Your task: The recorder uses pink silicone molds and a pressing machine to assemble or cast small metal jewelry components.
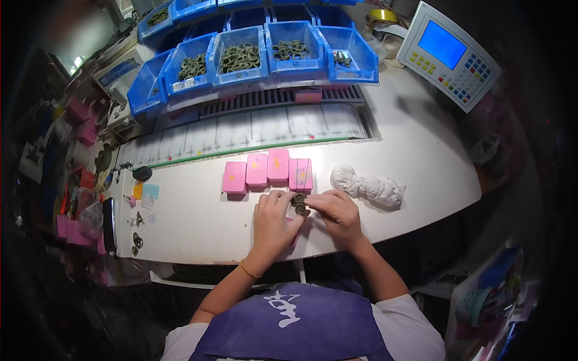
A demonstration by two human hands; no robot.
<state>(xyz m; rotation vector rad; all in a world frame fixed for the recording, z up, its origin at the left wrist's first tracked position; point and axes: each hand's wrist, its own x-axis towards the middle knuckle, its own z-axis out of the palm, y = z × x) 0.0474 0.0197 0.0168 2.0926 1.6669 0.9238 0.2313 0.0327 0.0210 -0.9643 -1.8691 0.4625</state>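
Near the front of the white table, my left hand (274,219) is closed, pinching a small cluster of dark greenish rings (299,204). My right hand (337,215) meets it from the right, fingertips pressed together at the edge of the same rings. Part of a pink block (295,239) shows under and between the hands, mostly hidden by my left hand. Just beyond the hands stand several pink blocks in a row, including one at the left end (235,177), a taller-set one (278,165) and one at the right (301,174) closest to the rings.
A twisted white cloth (370,187) lies right of my hands. Blue bins (239,53) with dark ring-like pieces stand at the back, behind a marked white strip (253,128). A keypad display unit (448,54) is at the back right. Small metal pieces (137,240) lie at left.
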